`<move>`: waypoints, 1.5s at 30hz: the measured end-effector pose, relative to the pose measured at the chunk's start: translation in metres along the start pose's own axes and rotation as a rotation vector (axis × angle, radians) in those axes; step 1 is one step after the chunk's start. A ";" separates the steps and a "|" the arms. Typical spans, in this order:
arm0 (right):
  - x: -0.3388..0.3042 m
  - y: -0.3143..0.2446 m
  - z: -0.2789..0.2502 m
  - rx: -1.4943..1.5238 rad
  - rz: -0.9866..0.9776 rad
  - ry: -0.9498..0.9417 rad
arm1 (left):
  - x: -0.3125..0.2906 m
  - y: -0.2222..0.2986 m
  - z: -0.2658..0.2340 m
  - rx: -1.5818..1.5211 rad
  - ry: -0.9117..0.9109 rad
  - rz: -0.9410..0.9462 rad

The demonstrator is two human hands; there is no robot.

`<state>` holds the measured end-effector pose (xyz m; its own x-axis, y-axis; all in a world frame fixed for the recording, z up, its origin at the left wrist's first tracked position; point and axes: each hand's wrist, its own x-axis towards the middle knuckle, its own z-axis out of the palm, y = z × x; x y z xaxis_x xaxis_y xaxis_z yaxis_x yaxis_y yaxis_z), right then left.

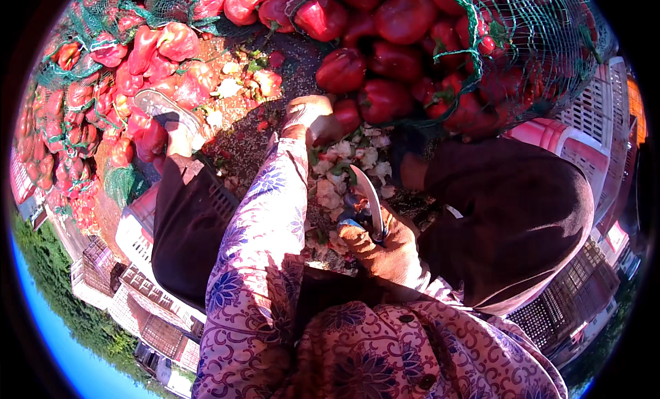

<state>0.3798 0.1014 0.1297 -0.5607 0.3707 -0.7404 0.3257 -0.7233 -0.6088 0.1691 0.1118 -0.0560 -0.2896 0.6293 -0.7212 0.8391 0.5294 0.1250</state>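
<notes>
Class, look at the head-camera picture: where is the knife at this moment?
The knife is near the picture's centre, gripped in the right hand, blade up over the pale pepper scraps. The left hand reaches beyond it to a red pepper.

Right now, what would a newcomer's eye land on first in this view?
The heap of red peppers in green netting filling the top. Below it, the left hand reaches onto one red pepper, while the right hand at centre holds a curved knife blade up. Pale pepper scraps lie between them.
</notes>
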 end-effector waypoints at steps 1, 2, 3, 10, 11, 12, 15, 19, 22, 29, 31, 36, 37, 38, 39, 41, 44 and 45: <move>0.001 0.001 -0.002 -0.048 0.002 0.009 | -0.004 0.002 0.001 -0.025 -0.024 -0.028; 0.003 0.002 -0.004 -0.089 0.003 0.021 | -0.005 0.003 0.000 -0.062 -0.034 -0.051; 0.005 0.002 -0.004 -0.132 0.007 0.031 | -0.009 0.003 0.000 -0.109 -0.042 -0.083; 0.012 0.007 -0.005 -0.314 0.010 0.171 | -0.059 -0.022 0.042 -1.032 -0.122 -0.120; 0.013 0.007 -0.003 -0.236 0.011 0.208 | -0.074 -0.026 0.056 -1.371 -0.140 -0.114; 0.013 0.003 -0.003 -0.269 -0.027 0.226 | -0.097 -0.027 0.062 -1.719 -0.150 -0.108; 0.025 0.005 -0.004 -0.449 -0.340 0.256 | -0.165 -0.004 0.059 -2.099 0.287 -0.097; 0.027 0.017 -0.001 -0.243 -0.445 -0.049 | -0.221 0.032 -0.009 -1.928 0.317 0.006; 0.003 -0.002 -0.003 0.005 -0.265 -0.255 | -0.262 0.036 -0.024 -2.201 0.321 0.254; -0.035 -0.018 -0.001 -0.775 -0.693 -0.220 | -0.304 0.048 -0.023 -2.063 0.611 0.249; -0.045 -0.017 0.000 -0.818 -0.530 -0.299 | -0.306 0.042 -0.020 -1.867 0.686 0.243; -0.056 -0.010 0.010 -0.928 -0.398 -0.251 | -0.307 0.041 -0.010 -1.444 0.813 0.108; -0.056 -0.006 0.012 -0.954 -0.361 -0.247 | -0.306 0.043 -0.008 -1.412 0.844 0.085; -0.057 -0.005 0.014 -0.981 -0.324 -0.241 | -0.306 0.046 -0.007 -1.380 0.875 0.065; -0.060 -0.001 0.015 -1.053 -0.420 -0.293 | -0.308 0.048 -0.006 -1.344 0.918 0.018; -0.065 -0.001 0.015 -1.144 -0.146 -0.381 | -0.311 0.044 -0.005 -1.724 0.942 0.120; -0.074 -0.008 -0.001 -1.125 -0.118 -0.508 | -0.321 0.014 -0.001 -2.171 1.027 0.037; -0.069 -0.010 -0.010 -1.052 -0.250 -0.435 | -0.317 0.007 -0.001 -2.263 1.020 0.078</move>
<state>0.4231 0.0890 0.1844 -0.8458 0.0558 -0.5306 0.5257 0.2572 -0.8109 0.2664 -0.0837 0.1741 -0.8874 0.2653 -0.3771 -0.4563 -0.3887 0.8004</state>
